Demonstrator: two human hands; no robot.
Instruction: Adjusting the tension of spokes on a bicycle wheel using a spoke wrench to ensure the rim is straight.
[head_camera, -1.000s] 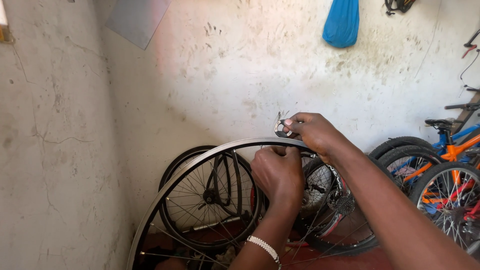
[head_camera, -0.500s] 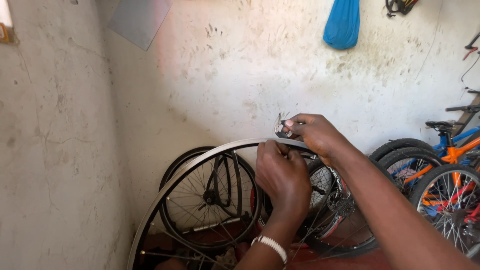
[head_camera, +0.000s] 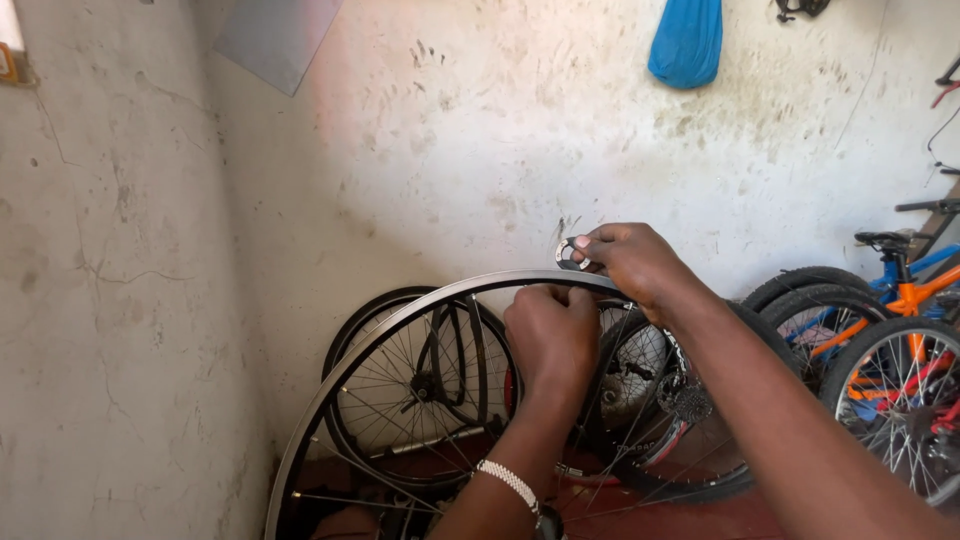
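A bare silver bicycle wheel rim (head_camera: 390, 325) with thin spokes stands upright in front of me. My left hand (head_camera: 552, 335) grips the top of the rim from the inside, fingers curled over it. Just above the rim's top, my right hand (head_camera: 628, 262) pinches a small round metal spoke tool (head_camera: 570, 254) between thumb and fingers. A beaded bracelet (head_camera: 508, 484) sits on my left wrist.
Several other wheels (head_camera: 420, 390) lean against the stained white wall behind the rim, one with a cassette (head_camera: 685, 398). Blue and orange bicycles (head_camera: 900, 300) stand at the right. A blue bag (head_camera: 686, 40) hangs high on the wall. The floor is dark red.
My left hand has shifted slightly up along the rim's top; my right hand stays above it holding the tool.
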